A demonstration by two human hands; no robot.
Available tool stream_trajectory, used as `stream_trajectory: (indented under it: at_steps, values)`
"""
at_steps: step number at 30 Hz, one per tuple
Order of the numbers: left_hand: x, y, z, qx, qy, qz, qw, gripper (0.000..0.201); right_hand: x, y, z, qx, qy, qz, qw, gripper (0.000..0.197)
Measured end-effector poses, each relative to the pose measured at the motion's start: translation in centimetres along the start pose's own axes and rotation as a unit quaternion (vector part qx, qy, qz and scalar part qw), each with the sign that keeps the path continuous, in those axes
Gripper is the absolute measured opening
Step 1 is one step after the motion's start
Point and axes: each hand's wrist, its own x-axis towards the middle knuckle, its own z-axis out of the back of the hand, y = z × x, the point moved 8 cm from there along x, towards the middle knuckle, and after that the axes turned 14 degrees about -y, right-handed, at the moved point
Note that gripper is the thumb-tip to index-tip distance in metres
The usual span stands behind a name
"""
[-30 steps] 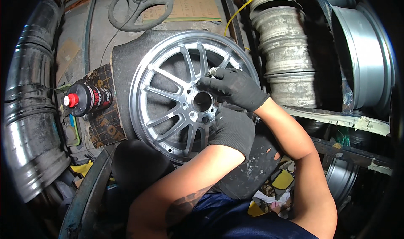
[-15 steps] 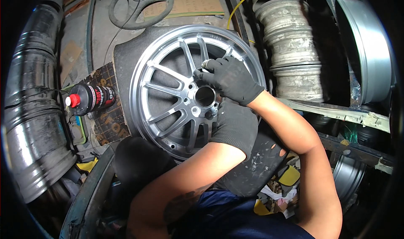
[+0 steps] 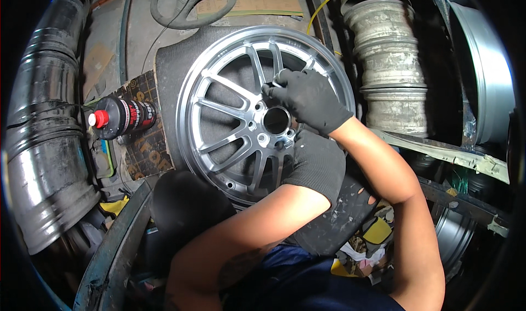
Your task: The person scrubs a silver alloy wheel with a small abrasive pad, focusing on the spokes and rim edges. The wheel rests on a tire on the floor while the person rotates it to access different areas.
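Observation:
A silver multi-spoke wheel rim (image 3: 226, 107) lies face up in front of me, with a round hub hole in its middle. My right hand (image 3: 313, 98), in a dark glove, is over the spokes just beyond the hub. Its fingers are closed in a pinch, and a small pale thing shows at the fingertips, too hidden to name. My left hand (image 3: 318, 149), gloved too, is at the near right of the hub. Its cuff and back show, while its fingers are out of sight.
A black bottle with a red cap (image 3: 123, 118) lies left of the rim on patterned board (image 3: 145, 160). A steering wheel (image 3: 193, 4) is at the far side. Stacked rims (image 3: 389, 62) stand right, with shiny metal cylinders (image 3: 46, 147) left. Dark matting (image 3: 175, 64) is under the rim.
The whole view has shifted slightly, moving the rim and bottle rightward in it. My right hand stays near the same spokes, its fingers slightly re-angled.

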Motion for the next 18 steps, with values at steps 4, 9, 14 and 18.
stream_trajectory:
  at_steps: [4, 9, 14, 18]
  values:
    - [-0.1, 0.0, 0.2, 0.021, -0.022, 0.008, 1.0, 0.02, 0.1, 0.2, 0.9, 0.001, 0.003, -0.004, 1.0, 0.017]
    - [-0.2, -0.2, 0.8, 0.02, -0.047, 0.002, 0.999, 0.02, 0.0, 0.1, 0.6, -0.013, 0.022, -0.003, 1.0, 0.018]
    - [0.0, -0.1, 0.0, 0.007, -0.036, 0.009, 0.999, 0.02, 0.3, 0.2, 0.6, -0.034, 0.084, -0.015, 0.996, 0.018]
    - [-0.1, -0.3, 0.4, 0.049, -0.082, -0.003, 0.995, 0.02, 0.0, 0.5, 1.0, -0.006, 0.007, -0.01, 1.0, 0.017]
